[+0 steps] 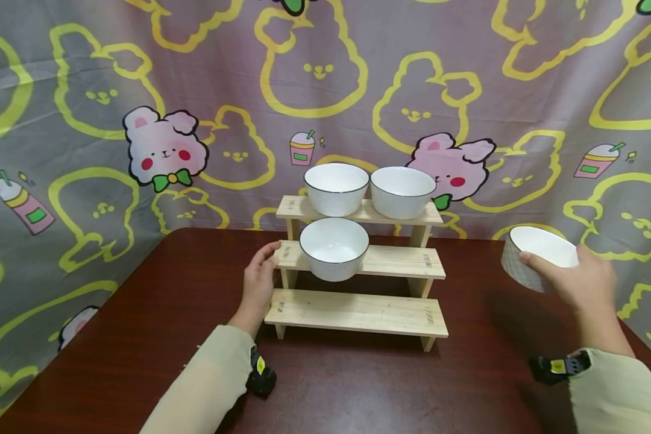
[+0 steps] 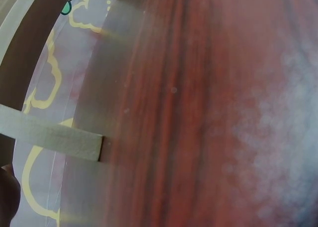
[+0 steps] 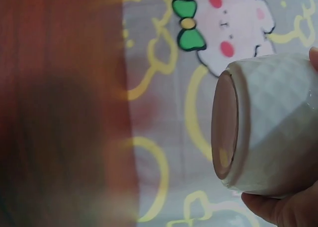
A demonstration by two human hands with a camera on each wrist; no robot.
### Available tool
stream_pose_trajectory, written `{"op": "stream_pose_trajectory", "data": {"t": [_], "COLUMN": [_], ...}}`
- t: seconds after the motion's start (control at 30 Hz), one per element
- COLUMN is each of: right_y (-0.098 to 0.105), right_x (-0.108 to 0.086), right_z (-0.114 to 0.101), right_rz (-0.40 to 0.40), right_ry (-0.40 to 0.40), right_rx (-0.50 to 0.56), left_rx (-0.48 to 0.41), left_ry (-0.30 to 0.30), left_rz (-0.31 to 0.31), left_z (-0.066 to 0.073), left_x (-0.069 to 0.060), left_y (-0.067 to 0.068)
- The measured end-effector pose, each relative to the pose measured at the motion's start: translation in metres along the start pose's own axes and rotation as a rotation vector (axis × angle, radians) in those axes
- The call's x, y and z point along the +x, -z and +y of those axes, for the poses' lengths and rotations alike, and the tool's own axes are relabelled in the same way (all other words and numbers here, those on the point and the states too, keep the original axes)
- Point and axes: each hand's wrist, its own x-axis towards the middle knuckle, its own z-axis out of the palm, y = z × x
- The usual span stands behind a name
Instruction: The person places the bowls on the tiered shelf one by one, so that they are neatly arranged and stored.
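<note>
A three-step wooden shelf (image 1: 352, 310) stands on the table. My left hand (image 1: 258, 280) grips the left end of its middle board; in the left wrist view only a dark bit of finger (image 2: 8, 194) shows beside the shelf's wood (image 2: 54, 137). To the right, above the table, my right hand (image 1: 588, 280) holds a white bowl (image 1: 526, 271) by its rim, thumb outside, tilted. In the right wrist view the bowl (image 3: 278, 122) shows a diamond-textured wall and its base. Another white bowl (image 1: 333, 250) sits on the middle step, left of centre.
Two more white dark-rimmed bowls, a left one (image 1: 336, 190) and a right one (image 1: 403, 193), stand side by side on the top step. The dark red-brown table (image 1: 385, 386) lies under everything. A printed curtain (image 1: 222, 72) hangs close behind the shelf.
</note>
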Motion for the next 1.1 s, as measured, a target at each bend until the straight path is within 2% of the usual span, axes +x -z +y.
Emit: {"op": "stream_pose_trajectory", "data": {"t": [0.2, 0.53, 1.1], "right_y": [0.012, 0.028, 0.041], "right_x": [-0.005, -0.014, -0.040], "right_z": [-0.014, -0.041, -0.082], "right_rz": [0.031, 0.031, -0.108], "right_ry": [0.067, 0.179, 0.263], "right_rx": [-0.015, -0.019, 0.086], "left_rx": [-0.007, -0.013, 0.012], "left_ry": [-0.023, -0.009, 0.007], "left_rz": [0.015, 0.012, 0.004], "left_z": [-0.001, -0.002, -0.001], "left_x": [0.000, 0.001, 0.001], "left_y": [-0.001, 0.000, 0.001]}}
